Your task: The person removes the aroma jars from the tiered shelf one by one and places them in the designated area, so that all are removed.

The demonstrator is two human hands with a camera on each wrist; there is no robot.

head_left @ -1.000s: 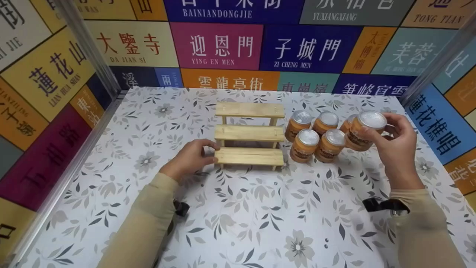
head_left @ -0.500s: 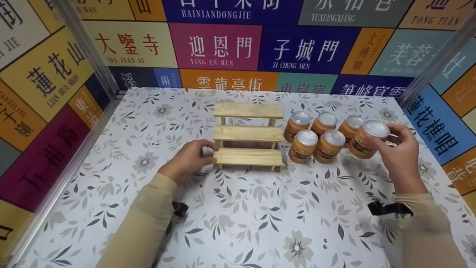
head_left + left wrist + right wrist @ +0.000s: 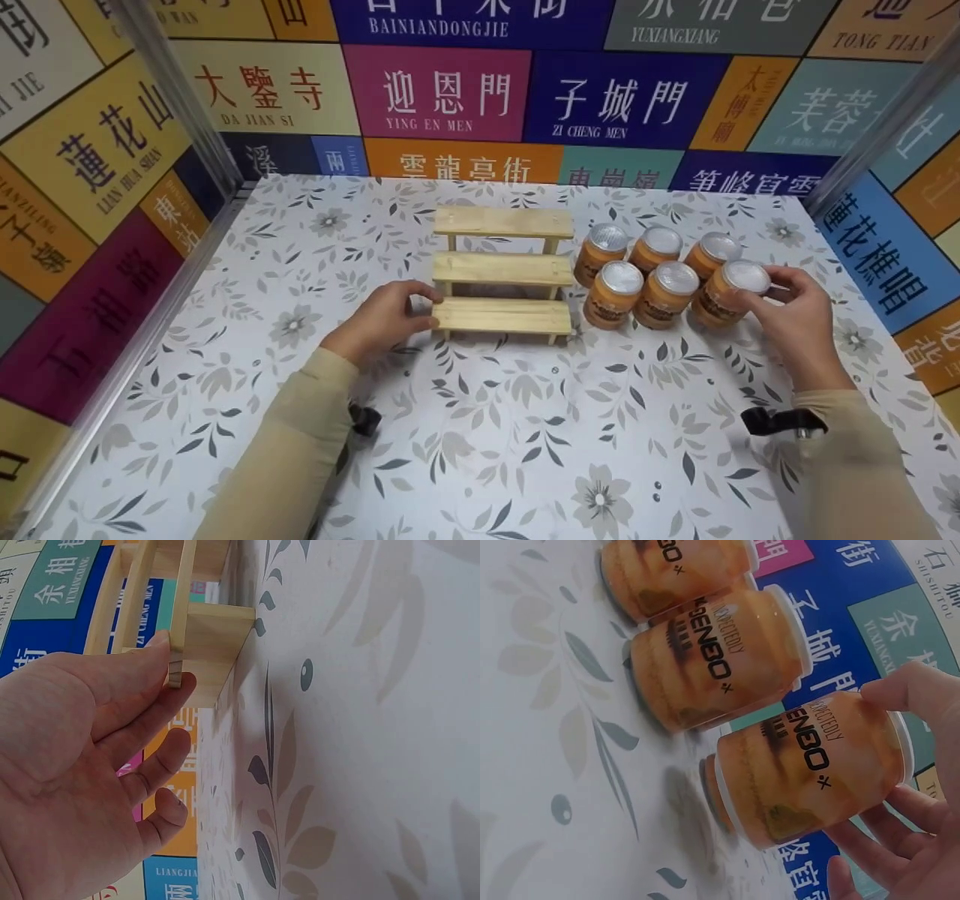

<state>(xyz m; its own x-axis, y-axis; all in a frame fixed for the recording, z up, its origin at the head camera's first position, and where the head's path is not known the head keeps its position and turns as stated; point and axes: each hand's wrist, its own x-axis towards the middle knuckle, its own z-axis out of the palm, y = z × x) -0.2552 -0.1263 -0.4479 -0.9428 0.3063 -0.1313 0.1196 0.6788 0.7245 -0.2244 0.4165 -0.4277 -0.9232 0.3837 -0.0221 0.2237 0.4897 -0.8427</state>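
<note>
A small three-step wooden stand [image 3: 502,315] rests on the table. In the head view my left hand [image 3: 386,319] is at the left end of its lowest step; the left wrist view shows thumb and index finger [image 3: 180,682] pinching that board end, other fingers loosely bent. To the stand's right are several orange cans [image 3: 664,304] with clear-silver lids, in two rows. My right hand [image 3: 799,319] grips the front-right can [image 3: 716,304] between thumb and fingers, upright beside its neighbours. In the right wrist view this can [image 3: 810,772] is near the tabletop; whether its base touches is unclear.
A floral-patterned cloth [image 3: 480,435] covers the table. Colourful printed panels [image 3: 450,94] stand behind it and at both sides, with clear strips at the corners. The other cans stand close together, near the stand's right side.
My right hand has brought its can down and slightly left into the front row, after a small shift right. The back-right can shows more clearly now. My left hand stays at the stand.
</note>
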